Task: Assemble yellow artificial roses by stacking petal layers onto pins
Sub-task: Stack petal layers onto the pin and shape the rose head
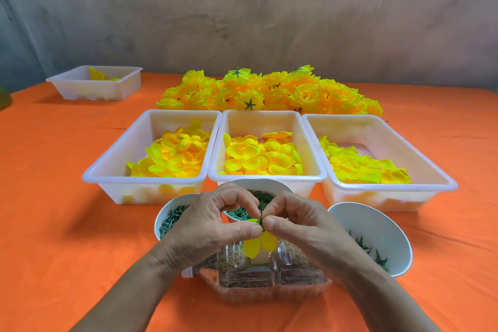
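Note:
My left hand [213, 226] and my right hand [299, 224] meet over the table's near middle. Together they pinch a thin dark green pin [260, 214] that stands upright between the fingertips. A yellow petal layer [260, 245] hangs below the thumbs on that pin. Three white trays of loose yellow petals stand side by side behind the hands: left tray [107, 170], middle tray [266, 177], right tray [404, 186]. A heap of finished yellow roses [269, 91] lies behind the trays.
A paper cup of green pins [168, 219] sits at the left, a cup of green rings [239, 214] behind my hands, a cup of green star calyxes [377, 240] at the right. A clear plastic container of brown granules [269, 280] lies below my hands. A fourth white tray [94, 82] stands far left.

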Motion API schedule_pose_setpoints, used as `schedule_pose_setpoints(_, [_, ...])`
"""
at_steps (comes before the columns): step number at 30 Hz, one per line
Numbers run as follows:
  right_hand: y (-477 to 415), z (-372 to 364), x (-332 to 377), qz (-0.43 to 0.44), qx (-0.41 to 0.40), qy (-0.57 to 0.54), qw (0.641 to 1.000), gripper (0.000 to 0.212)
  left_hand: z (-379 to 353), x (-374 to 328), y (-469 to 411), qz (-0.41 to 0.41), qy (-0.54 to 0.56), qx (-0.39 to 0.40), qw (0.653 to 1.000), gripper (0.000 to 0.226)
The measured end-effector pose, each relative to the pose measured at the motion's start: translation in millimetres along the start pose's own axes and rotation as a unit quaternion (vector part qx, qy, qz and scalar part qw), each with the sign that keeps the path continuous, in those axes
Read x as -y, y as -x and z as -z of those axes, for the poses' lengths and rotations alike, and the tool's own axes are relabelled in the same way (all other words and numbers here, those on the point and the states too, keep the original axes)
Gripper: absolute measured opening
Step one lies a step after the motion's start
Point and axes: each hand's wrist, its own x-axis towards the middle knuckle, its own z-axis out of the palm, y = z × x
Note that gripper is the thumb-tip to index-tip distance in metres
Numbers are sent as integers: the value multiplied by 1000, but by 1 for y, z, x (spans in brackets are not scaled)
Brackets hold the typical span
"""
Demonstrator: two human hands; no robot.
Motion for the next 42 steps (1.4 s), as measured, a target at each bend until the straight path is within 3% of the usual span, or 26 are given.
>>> schedule_pose_setpoints(11, [-3,0,-4,9,4,-4,1000,23,-3,1,-1,-26,16,-20,999,10])
schedule_pose_setpoints(21, [-4,2,-5,21,12,-4,1000,21,-1,7,-4,-25,38,6,999,11])
schedule_pose_setpoints(26, [-5,2,-5,17,15,-10,1000,8,-2,9,-4,-26,40,9,999,12])
schedule_pose_setpoints(35, [-3,1,-1,-6,8,-22,1000,16,-3,8,-4,-11,52,20,998,10])
schedule_pose_setpoints(38, [-3,2,3,-32,7,-50,998,19,-2,6,-5,7,66,50,997,15])
schedule_pose_setpoints(40, [-4,3,4,-47,-20,-72,996,6,-3,5,-7,17,37,68,997,28])
schedule_pose_setpoints(42, [-6,4,3,-67,-56,-101,991,14,-5,4,-8,15,2,70,997,39])
